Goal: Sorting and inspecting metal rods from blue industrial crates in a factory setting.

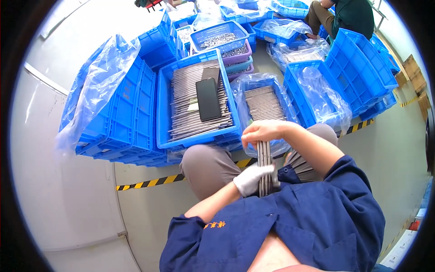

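- Head view: a bundle (pixel 264 156) of grey rods is in hand; many more fill the blue bin (pixel 199 138) ahead-left of the bundle, others the lined bin (pixel 258 83) just beyond it; which are already handled, I cannot tell.
- Left hand (pixel 255 178), gloved, wraps the bundle's lower part.
- Right hand (pixel 266 132), bare, arches over the bundle's top, fingers curled down; whether it grips, I cannot tell.

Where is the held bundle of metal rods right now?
In the head view, right of centre, the metal rods are in the white-gloved left hand, with the right hand at their far end.
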`<state>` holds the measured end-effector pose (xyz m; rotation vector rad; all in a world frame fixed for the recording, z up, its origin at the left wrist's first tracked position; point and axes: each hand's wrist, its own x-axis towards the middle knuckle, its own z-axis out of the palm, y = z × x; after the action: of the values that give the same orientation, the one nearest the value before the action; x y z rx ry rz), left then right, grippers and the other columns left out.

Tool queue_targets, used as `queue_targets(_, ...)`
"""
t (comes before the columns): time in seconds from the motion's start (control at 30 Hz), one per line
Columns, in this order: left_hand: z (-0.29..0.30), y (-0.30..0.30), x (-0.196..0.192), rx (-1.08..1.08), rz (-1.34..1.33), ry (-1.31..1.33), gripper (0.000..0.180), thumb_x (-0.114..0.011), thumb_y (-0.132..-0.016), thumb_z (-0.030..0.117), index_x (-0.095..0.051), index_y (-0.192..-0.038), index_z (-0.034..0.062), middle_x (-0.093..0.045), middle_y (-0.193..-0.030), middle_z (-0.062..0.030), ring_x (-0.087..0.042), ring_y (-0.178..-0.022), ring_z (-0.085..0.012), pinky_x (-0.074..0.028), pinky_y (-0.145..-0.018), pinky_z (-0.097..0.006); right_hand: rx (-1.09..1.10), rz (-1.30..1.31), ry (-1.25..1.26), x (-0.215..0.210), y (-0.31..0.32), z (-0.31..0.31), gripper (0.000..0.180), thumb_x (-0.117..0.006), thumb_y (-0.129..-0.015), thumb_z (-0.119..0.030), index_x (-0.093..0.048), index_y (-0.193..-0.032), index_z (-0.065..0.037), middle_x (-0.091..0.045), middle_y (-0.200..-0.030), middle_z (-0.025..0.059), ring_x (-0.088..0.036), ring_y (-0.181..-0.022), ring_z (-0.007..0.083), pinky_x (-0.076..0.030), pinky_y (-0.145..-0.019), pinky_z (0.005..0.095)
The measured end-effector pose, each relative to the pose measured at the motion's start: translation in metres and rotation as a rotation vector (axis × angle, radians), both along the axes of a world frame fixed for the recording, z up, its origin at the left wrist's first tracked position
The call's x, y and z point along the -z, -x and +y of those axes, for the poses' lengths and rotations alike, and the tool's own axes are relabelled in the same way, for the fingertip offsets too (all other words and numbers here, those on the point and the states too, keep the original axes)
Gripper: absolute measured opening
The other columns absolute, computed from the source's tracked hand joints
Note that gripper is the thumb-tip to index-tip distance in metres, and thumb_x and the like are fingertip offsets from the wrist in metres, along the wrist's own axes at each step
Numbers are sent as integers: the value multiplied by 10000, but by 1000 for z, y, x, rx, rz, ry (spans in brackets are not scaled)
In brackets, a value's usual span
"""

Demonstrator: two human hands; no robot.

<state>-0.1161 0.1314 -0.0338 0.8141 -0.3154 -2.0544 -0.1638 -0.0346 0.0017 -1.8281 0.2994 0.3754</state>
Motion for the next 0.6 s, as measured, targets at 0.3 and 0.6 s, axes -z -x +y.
queue_targets(0.3, 8, 11, -3, -206, -220, 215, 179, -576, -731, 138, -457, -779, 15, -510, -626, -61, -527, -554, -146, -459, -558, -276, 799, -525, -635, -2, 18, 2, 199, -500, -818, -261, -540, -823, -66, -458, -627, 5, -463, -555, 100, -401, -525, 239)
queue_targets(0.6, -1, 15, -2, 4, -266, 156, 221, -579, -747, 261, -495, -773, 59, -491, -618, -33, -507, -569, -121, -430, -516, -260, 747, -230, -1032, 71, 52, 45, 181, -550, -724, -246, -505, -793, -85, -516, -697, 45, -502, -597, 142, -428, -538, 258)
